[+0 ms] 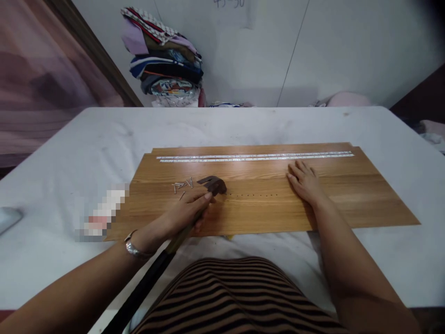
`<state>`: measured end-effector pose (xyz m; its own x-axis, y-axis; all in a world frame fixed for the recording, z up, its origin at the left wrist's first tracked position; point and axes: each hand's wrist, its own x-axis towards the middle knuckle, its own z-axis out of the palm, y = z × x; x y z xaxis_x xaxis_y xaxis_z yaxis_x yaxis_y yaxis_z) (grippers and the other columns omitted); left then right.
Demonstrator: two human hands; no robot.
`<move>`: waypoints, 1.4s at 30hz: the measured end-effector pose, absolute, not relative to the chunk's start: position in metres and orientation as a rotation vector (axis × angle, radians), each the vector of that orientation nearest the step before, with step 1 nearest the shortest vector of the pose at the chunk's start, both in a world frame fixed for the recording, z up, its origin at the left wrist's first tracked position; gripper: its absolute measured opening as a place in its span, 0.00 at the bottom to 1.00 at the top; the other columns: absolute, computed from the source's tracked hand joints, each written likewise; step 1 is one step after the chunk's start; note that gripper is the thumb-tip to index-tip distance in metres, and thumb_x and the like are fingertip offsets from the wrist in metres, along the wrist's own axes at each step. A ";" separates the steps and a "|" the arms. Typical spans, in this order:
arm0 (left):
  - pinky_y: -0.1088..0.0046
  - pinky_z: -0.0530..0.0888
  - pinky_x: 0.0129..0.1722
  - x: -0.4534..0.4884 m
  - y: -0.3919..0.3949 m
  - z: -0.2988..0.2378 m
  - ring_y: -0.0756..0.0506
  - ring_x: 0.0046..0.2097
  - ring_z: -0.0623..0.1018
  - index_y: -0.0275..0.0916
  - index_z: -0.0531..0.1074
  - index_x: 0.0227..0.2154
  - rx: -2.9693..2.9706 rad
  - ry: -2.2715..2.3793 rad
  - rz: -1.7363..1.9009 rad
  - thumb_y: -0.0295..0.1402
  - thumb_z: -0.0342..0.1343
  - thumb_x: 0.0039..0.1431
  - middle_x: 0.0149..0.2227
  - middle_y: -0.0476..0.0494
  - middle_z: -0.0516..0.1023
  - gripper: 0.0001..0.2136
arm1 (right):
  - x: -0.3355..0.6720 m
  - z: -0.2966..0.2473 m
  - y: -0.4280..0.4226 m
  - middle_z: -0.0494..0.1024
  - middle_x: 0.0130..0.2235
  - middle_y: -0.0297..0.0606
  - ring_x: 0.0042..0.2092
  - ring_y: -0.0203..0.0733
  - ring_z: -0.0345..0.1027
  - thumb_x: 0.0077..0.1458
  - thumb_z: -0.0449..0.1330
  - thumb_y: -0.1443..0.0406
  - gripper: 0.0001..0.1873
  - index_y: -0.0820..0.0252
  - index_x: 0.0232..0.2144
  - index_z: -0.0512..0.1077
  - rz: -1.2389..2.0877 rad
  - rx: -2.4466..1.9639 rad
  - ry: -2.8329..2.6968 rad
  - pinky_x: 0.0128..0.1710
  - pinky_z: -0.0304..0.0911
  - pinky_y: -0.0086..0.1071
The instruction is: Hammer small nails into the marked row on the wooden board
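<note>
A claw hammer (218, 183) is gripped by my left hand (191, 208), just below its dark metal head. The head rests on or just above a wood-grain board (365, 199), and the long handle slants back toward my body. Fingers apart, my right hand (304, 182) lies on the board farther right. Several loose nails (179, 185) are scattered left of the hammer head. From the head toward the right runs a row of small dark dots (253, 195); whether they are holes or nail heads I cannot tell.
Two long white marked strips (257, 157) lie along the board's far side. The board is on a table with a white cover (243, 125). Beyond it stand folded clothes (167, 60) against a pale wall; a pinkish curtain (45, 83) hangs at the left.
</note>
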<state>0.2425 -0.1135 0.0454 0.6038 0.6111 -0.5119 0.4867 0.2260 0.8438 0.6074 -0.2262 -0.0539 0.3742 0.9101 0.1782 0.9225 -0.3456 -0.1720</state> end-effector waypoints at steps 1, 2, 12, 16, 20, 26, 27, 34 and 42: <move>0.79 0.64 0.14 0.243 -0.114 0.045 0.54 0.16 0.66 0.35 0.69 0.36 1.420 1.010 0.106 0.48 0.49 0.60 0.20 0.54 0.64 0.18 | 0.607 -0.054 -0.226 0.64 0.63 0.52 0.64 0.57 0.55 0.64 0.43 0.56 0.26 0.61 0.56 0.69 -0.073 -2.390 -1.637 0.60 0.50 0.55; 0.79 0.64 0.14 0.244 -0.114 0.044 0.54 0.16 0.66 0.35 0.69 0.36 1.428 1.013 0.104 0.48 0.50 0.60 0.20 0.54 0.64 0.19 | 0.607 -0.054 -0.226 0.64 0.63 0.52 0.64 0.57 0.55 0.64 0.43 0.56 0.26 0.61 0.56 0.69 -0.074 -2.386 -1.643 0.60 0.50 0.55; 0.79 0.64 0.14 0.244 -0.117 0.044 0.54 0.16 0.66 0.35 0.69 0.36 1.438 1.029 0.114 0.50 0.50 0.59 0.21 0.54 0.65 0.20 | 0.608 -0.057 -0.226 0.65 0.62 0.51 0.63 0.57 0.55 0.64 0.44 0.56 0.25 0.59 0.55 0.69 -0.094 -2.346 -1.637 0.59 0.51 0.56; 0.80 0.64 0.14 0.244 -0.117 0.042 0.54 0.16 0.66 0.36 0.69 0.35 1.452 1.003 0.092 0.51 0.50 0.59 0.20 0.54 0.65 0.20 | 0.609 -0.057 -0.227 0.64 0.62 0.52 0.63 0.58 0.55 0.64 0.44 0.56 0.25 0.59 0.55 0.70 -0.078 -2.328 -1.642 0.58 0.51 0.58; 0.80 0.63 0.14 0.243 -0.116 0.042 0.54 0.17 0.66 0.36 0.69 0.37 1.431 0.997 0.087 0.51 0.50 0.59 0.21 0.54 0.65 0.20 | 0.608 -0.056 -0.227 0.64 0.62 0.52 0.63 0.57 0.56 0.64 0.45 0.57 0.25 0.60 0.55 0.70 -0.075 -2.337 -1.637 0.59 0.51 0.57; 0.81 0.60 0.14 0.240 -0.112 0.038 0.55 0.17 0.65 0.35 0.70 0.39 1.404 0.995 0.088 0.52 0.50 0.59 0.22 0.53 0.65 0.22 | 0.608 -0.056 -0.226 0.65 0.62 0.51 0.63 0.57 0.55 0.64 0.44 0.57 0.25 0.58 0.55 0.69 -0.075 -2.333 -1.644 0.58 0.51 0.57; 0.81 0.60 0.14 0.240 -0.112 0.036 0.55 0.17 0.64 0.35 0.70 0.39 1.400 0.998 0.083 0.52 0.50 0.59 0.22 0.53 0.65 0.22 | 0.608 -0.056 -0.226 0.65 0.62 0.51 0.63 0.57 0.55 0.64 0.44 0.56 0.25 0.58 0.55 0.69 -0.070 -2.331 -1.639 0.58 0.51 0.57; 0.82 0.59 0.14 0.239 -0.112 0.036 0.56 0.18 0.63 0.35 0.71 0.38 1.382 0.988 0.090 0.51 0.50 0.60 0.22 0.53 0.65 0.21 | 0.608 -0.055 -0.226 0.65 0.62 0.52 0.63 0.58 0.55 0.63 0.44 0.56 0.25 0.59 0.55 0.69 -0.044 -2.322 -1.640 0.58 0.51 0.57; 0.82 0.58 0.14 0.241 -0.112 0.037 0.56 0.17 0.63 0.35 0.70 0.37 1.387 1.010 0.088 0.50 0.49 0.61 0.22 0.53 0.64 0.20 | 0.608 -0.055 -0.226 0.65 0.62 0.51 0.63 0.57 0.55 0.63 0.44 0.56 0.25 0.59 0.55 0.69 -0.047 -2.336 -1.637 0.59 0.51 0.57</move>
<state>0.2406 -0.1123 0.0373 0.6005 0.5951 -0.5341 0.4935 0.2498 0.8331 0.6083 -0.2260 -0.0554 0.3545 0.9156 0.1896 0.9250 -0.3137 -0.2143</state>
